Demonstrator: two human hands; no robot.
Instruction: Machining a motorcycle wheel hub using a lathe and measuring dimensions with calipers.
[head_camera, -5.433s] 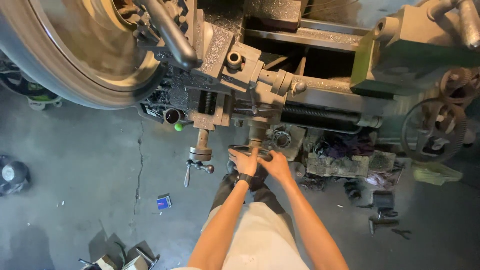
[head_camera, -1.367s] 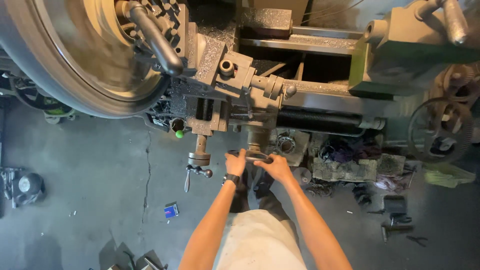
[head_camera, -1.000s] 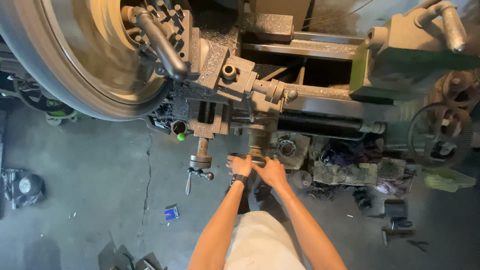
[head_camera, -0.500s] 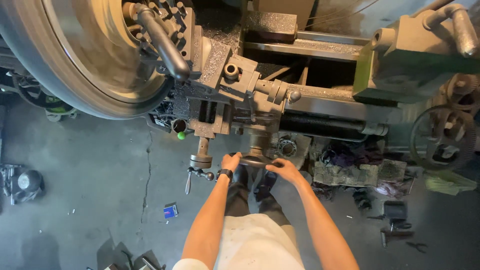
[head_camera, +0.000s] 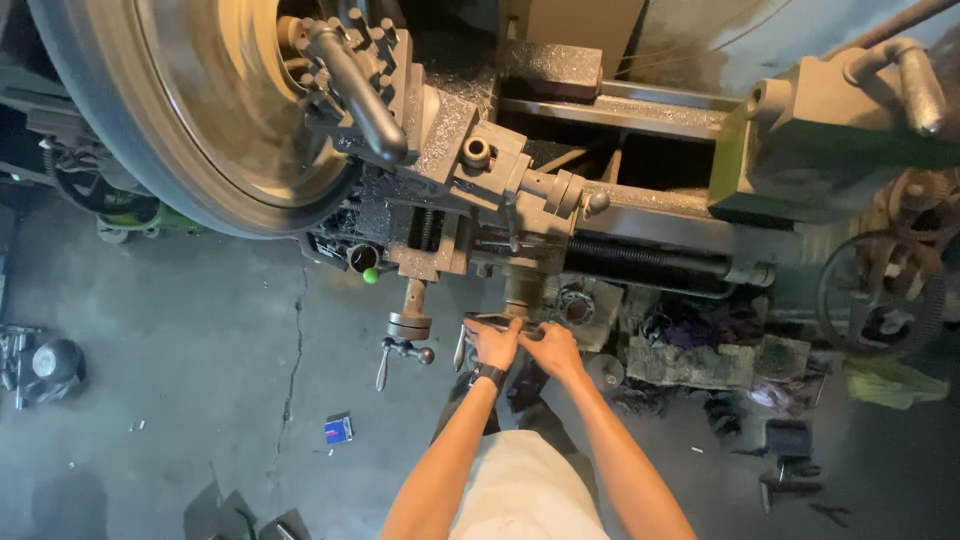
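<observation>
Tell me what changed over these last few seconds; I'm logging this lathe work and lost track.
Both hands stayed on the crank handle at the carriage front and turned it: the left hand shifted up and outward along it, while the right hand moved slightly aside, keeping its grip. Nothing was let go. The big faceplate looks motion-blurred throughout; the smaller handle to the left, the tailstock and the blue item on the floor kept their places.

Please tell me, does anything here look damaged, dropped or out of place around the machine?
Yes. A long crack runs down the concrete floor, and a small blue box lies loose near it. Dark rags and clutter are piled under the lathe. Both hands, left hand and right hand, grip its handle.
</observation>
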